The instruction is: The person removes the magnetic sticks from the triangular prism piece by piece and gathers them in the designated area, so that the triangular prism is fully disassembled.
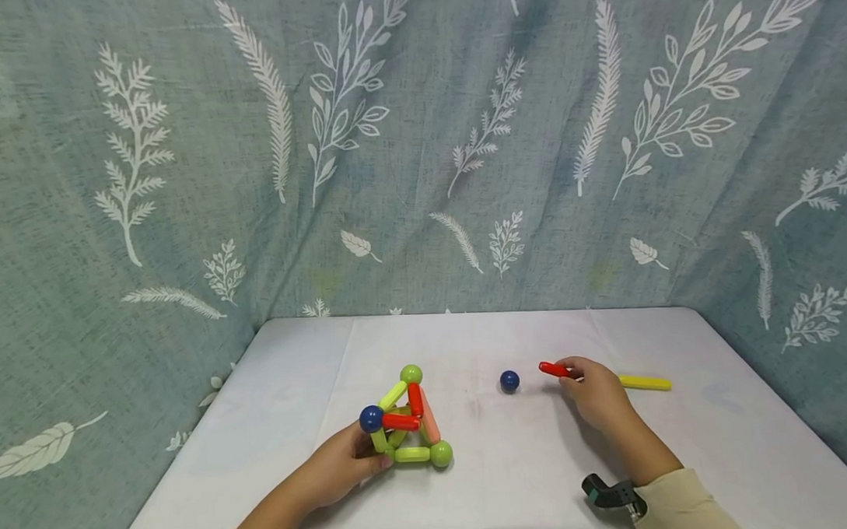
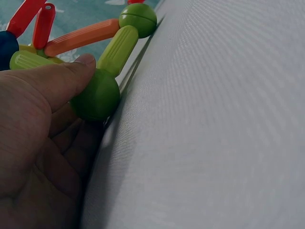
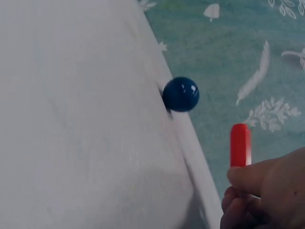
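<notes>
My left hand (image 1: 341, 463) (image 2: 43, 109) grips the lower left corner of a frame of rods and balls, its thumb on a green ball (image 2: 96, 95). The frame has a green ball (image 1: 411, 375) on top, another (image 1: 441, 454) at lower right, a blue ball (image 1: 370, 419) at left, and red (image 1: 401, 422), orange (image 1: 430, 417) and light green rods (image 1: 411, 454). My right hand (image 1: 599, 394) (image 3: 271, 191) pinches a red rod (image 1: 553, 369) (image 3: 240, 145) between thumb and fingers, above the table. Left of that rod a loose blue ball (image 1: 509, 381) (image 3: 181, 94) rests on the table.
A yellow rod (image 1: 648, 383) lies on the white-covered table (image 1: 488, 496), just right of my right hand. Patterned green-blue cloth (image 1: 423, 257) hangs behind the table and at its sides. A black wrist strap piece (image 1: 610, 493) sticks out by my right sleeve.
</notes>
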A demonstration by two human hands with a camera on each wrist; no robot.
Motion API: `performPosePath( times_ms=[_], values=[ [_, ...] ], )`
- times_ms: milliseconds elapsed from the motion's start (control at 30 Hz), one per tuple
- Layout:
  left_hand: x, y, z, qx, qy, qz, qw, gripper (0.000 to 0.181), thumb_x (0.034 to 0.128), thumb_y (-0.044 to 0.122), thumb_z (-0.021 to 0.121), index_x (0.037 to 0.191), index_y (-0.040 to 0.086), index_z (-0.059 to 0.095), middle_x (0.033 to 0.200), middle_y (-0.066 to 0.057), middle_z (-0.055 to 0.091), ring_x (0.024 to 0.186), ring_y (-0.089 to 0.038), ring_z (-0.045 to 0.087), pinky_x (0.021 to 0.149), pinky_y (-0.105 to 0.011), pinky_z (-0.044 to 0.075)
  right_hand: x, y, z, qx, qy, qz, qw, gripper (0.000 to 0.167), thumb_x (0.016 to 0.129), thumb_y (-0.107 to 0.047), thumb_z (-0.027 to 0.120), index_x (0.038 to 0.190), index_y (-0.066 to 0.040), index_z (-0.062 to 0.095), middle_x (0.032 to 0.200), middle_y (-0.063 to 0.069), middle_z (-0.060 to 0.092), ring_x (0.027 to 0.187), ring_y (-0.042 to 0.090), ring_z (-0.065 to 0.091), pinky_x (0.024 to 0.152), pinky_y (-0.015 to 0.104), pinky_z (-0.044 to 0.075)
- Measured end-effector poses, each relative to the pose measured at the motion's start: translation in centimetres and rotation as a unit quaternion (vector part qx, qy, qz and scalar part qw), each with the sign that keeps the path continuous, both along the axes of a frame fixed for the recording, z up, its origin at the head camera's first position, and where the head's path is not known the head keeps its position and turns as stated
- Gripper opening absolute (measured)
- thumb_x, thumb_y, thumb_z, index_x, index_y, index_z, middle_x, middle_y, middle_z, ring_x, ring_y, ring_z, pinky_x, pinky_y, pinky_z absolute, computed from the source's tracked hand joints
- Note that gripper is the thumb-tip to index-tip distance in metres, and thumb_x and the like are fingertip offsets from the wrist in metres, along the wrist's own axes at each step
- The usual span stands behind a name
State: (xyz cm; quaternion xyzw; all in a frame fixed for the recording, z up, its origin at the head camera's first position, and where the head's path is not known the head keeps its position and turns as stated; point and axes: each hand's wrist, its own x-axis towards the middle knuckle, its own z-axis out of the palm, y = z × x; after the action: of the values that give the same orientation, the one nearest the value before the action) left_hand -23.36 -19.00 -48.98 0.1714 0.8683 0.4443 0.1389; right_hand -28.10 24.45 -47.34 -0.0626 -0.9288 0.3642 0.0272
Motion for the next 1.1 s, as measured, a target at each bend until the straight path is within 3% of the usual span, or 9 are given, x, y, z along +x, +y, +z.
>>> performPosePath(
  times_ms=[267, 500, 800, 1000, 1100],
  values=[
    [0.2, -0.3, -0.1, 0.004, -0.002, -0.001, 1.0000, 0.064, 0.0904, 0.040, 0.081, 0.145, 0.021, 0.055, 0.150, -0.012, 0.060, 0.142, -0.038, 0.053, 0.116, -0.062, 0.037, -0.3, 0.4, -1.2, 0.042, -0.025, 0.008, 0.9988, 0.030, 0.099, -0.010, 0.069, 0.129, -0.009, 0.069, 0.120, 0.017, 0.070, 0.101, 0.030, 0.061, 0.086, 0.049, 0.054],
    [0.3, 0.0, -0.3, 0.017, -0.007, -0.005, 0.9998, 0.064, 0.0919, 0.036, 0.081, 0.148, 0.020, 0.054, 0.151, -0.012, 0.058, 0.142, -0.037, 0.053, 0.117, -0.060, 0.038, -0.1, 0.6, -1.3, 0.067, -0.031, -0.006, 0.9972, 0.034, 0.100, -0.004, 0.065, 0.134, -0.005, 0.067, 0.128, 0.025, 0.067, 0.108, 0.037, 0.062, 0.095, 0.058, 0.054],
    [0.4, 0.0, -0.1, 0.004, 0.007, 0.004, 1.0000, 0.062, 0.0913, 0.037, 0.081, 0.146, 0.022, 0.055, 0.151, -0.011, 0.059, 0.142, -0.037, 0.053, 0.118, -0.060, 0.036, 0.0, 0.8, -1.3, 0.050, -0.028, -0.004, 0.9984, 0.046, 0.099, -0.005, 0.067, 0.144, -0.006, 0.058, 0.117, 0.020, 0.067, 0.096, 0.030, 0.060, 0.085, 0.046, 0.058],
    [0.3, -0.1, -0.3, 0.011, 0.006, -0.002, 0.9999, 0.062, 0.0907, 0.038, 0.081, 0.145, 0.023, 0.055, 0.152, -0.011, 0.058, 0.142, -0.037, 0.053, 0.117, -0.060, 0.037, 0.6, 0.0, 0.1, 0.042, 0.001, -0.016, 0.9990, 0.050, 0.099, -0.006, 0.068, 0.147, -0.005, 0.053, 0.122, 0.021, 0.063, 0.101, 0.032, 0.060, 0.090, 0.048, 0.058],
    [0.2, -0.2, -0.3, 0.005, 0.007, 0.000, 1.0000, 0.063, 0.0901, 0.040, 0.081, 0.146, 0.024, 0.055, 0.152, -0.012, 0.058, 0.141, -0.037, 0.054, 0.117, -0.060, 0.038, 1.1, -1.4, 1.3, 0.019, 0.024, 0.001, 0.9995, 0.046, 0.099, -0.009, 0.069, 0.143, -0.005, 0.057, 0.123, 0.020, 0.064, 0.102, 0.031, 0.062, 0.086, 0.044, 0.057]
  ],
)
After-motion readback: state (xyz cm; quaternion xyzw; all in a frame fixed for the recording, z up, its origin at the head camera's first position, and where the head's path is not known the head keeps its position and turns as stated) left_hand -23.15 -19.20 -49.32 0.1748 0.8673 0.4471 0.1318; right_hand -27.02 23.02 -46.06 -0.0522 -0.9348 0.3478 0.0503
